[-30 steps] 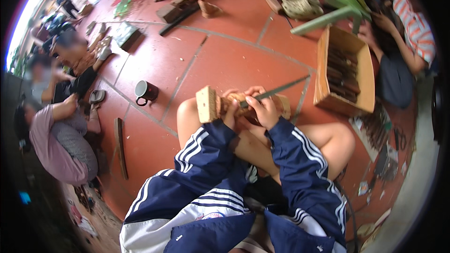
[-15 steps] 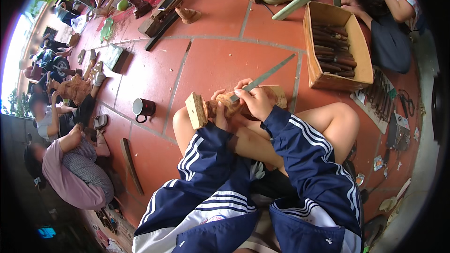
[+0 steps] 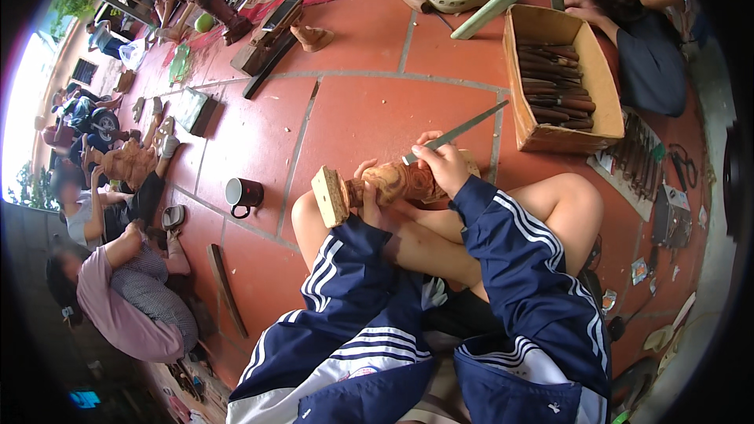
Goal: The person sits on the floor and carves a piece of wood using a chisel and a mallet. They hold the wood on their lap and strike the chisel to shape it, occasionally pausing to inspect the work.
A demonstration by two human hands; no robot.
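- Standing on the tiled floor [image 3: 353, 122], ahead and right: an open cardboard box [image 3: 561, 141] of dark wooden handles [image 3: 554, 82].
- Wooden carving [image 3: 393, 184]: crosswise over the person's crossed legs [image 3: 542, 196], square base [image 3: 331, 196] to the left.
- Flat metal tool [image 3: 471, 123]: slants up and right toward the box; contact with the carving cannot be told.
- Right hand [image 3: 444, 166]: closed, thumb and fingers pinching the tool near its lower end.
- Left hand [image 3: 371, 208]: curled round the carving beside its base.

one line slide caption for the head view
Left hand grips a wooden carving, right hand holds a flat metal file, above red floor tiles.
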